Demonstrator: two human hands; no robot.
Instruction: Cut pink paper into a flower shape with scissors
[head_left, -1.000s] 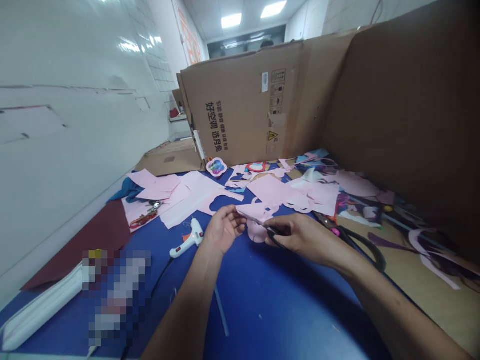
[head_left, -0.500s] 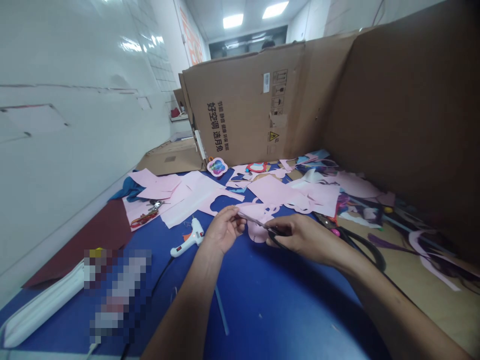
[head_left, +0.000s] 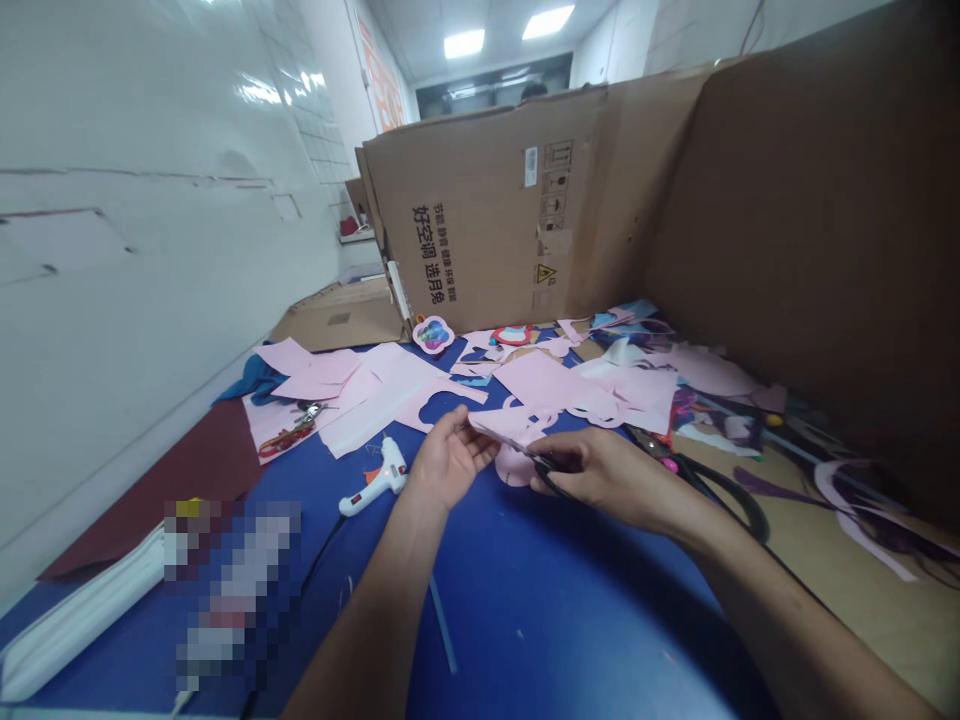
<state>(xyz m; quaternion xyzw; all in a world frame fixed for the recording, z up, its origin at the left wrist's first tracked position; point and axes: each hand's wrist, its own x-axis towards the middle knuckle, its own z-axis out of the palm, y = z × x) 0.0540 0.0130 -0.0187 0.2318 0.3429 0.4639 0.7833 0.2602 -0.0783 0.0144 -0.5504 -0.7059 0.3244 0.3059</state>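
My right hand (head_left: 592,470) is closed around the black handles of a pair of scissors (head_left: 553,470). The blades point left, along a piece of pink paper (head_left: 499,422). My left hand (head_left: 450,462) holds this paper at its left edge, near the scissor tips, thumb above and fingers curled beneath. Its grip looks loose, and the exact contact is partly hidden. Just below the blades hangs or lies a rounded pink cut-out (head_left: 514,468); I cannot tell whether it joins the held piece. More pink sheets (head_left: 544,385) lie behind my hands.
A white glue gun (head_left: 375,482) lies left of my left forearm, its cord running forward. Large black-handled scissors (head_left: 724,490) rest at right among scraps. Cardboard walls (head_left: 480,220) stand behind and to the right. A pale blue strip (head_left: 442,625) lies on the blue table (head_left: 555,620).
My left fingers have loosened and spread somewhat, and the hand sits slightly lower at the paper's edge. The right hand and scissors stay nearly in place.
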